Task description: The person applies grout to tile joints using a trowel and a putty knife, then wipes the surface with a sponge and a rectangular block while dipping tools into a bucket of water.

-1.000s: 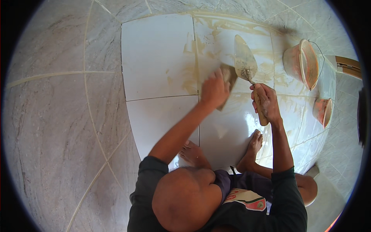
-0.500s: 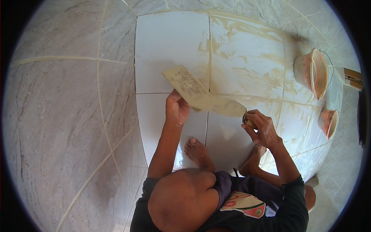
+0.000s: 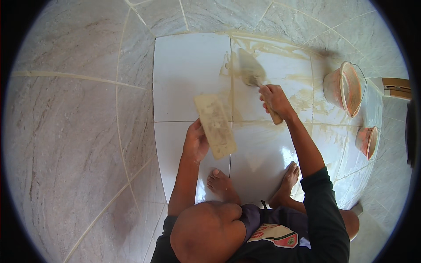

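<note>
My left hand (image 3: 196, 141) grips a flat rectangular float (image 3: 215, 125) smeared with beige grout, held just above the seam between the white floor tiles (image 3: 188, 74). My right hand (image 3: 275, 101) holds the wooden handle of a pointed trowel (image 3: 251, 70). The trowel blade rests on the vertical joint between the two far tiles, where beige grout is smeared. My bare feet (image 3: 221, 184) stand on the near tiles.
Two orange plastic buckets (image 3: 344, 87) (image 3: 367, 141) sit at the right on the white tiles. Grey marbled floor (image 3: 74, 131) with beige joints surrounds the white tiles on the left and far side. A wooden edge (image 3: 397, 87) shows at far right.
The right hand has moved the trowel forward from near the left hand up to the far tile joint. The left hand has swung the float round and lowered it toward the near seam.
</note>
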`<control>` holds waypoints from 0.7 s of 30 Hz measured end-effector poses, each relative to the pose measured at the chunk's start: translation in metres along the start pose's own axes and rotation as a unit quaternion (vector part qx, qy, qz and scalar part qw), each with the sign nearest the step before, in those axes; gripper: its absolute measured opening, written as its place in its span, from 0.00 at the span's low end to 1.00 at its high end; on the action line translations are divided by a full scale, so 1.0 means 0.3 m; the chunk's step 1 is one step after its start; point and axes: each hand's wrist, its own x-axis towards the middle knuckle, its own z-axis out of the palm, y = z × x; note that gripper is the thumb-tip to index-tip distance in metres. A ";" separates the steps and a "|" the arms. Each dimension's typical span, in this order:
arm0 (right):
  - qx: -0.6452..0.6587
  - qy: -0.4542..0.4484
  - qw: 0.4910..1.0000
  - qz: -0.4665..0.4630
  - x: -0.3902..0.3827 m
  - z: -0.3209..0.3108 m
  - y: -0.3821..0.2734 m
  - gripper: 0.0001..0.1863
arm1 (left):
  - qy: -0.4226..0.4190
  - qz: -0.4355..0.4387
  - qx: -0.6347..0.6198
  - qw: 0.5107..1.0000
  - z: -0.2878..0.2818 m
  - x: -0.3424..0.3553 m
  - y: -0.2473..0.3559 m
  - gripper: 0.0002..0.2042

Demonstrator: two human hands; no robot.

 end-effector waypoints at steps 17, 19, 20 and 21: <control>-0.026 -0.040 0.997 -0.065 0.152 -0.050 -0.150 0.13 | 0.061 0.038 0.012 0.997 -0.122 -0.014 -0.022 0.18; -0.038 -0.043 0.997 -0.051 0.181 0.016 -0.150 0.16 | 0.062 0.030 0.004 0.998 -0.125 -0.005 -0.036 0.18; -0.050 -0.037 0.997 -0.034 0.189 0.025 -0.135 0.18 | 0.044 0.017 -0.023 0.999 -0.107 -0.003 -0.048 0.18; 0.049 0.006 0.994 -0.094 0.215 -0.009 -0.035 0.19 | 0.026 0.003 -0.051 0.998 -0.092 -0.001 -0.058 0.18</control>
